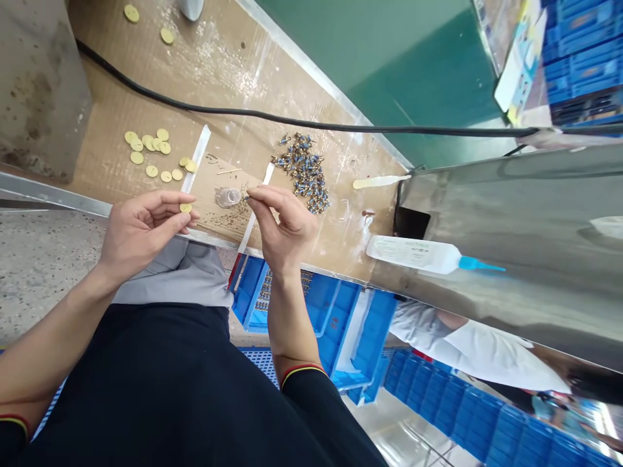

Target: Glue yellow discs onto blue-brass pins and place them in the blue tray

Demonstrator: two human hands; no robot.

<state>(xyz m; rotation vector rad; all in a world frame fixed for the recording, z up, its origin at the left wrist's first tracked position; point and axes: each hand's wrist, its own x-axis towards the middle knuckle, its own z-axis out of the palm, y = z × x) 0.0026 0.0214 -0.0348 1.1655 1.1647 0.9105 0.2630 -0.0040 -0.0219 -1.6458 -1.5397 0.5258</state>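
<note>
My left hand [141, 227] pinches a small yellow disc [185, 208] between thumb and fingertips at the bench's near edge. My right hand [282, 217] is closed in a pinch on a thin stick, whose tip reaches toward a small clear cup [228, 196] on a cardboard sheet [219, 211]. Beyond my left hand lies a loose group of several yellow discs [150, 152]. Just past my right hand sits a pile of small blue and brass parts [304, 172].
A black cable [292, 120] runs across the bench. A white glue bottle with a blue nozzle [423, 254] lies on a shiny metal housing [525, 246]. Blue bins [311, 311] sit below the bench. Another person's white sleeve [467, 347] shows at lower right.
</note>
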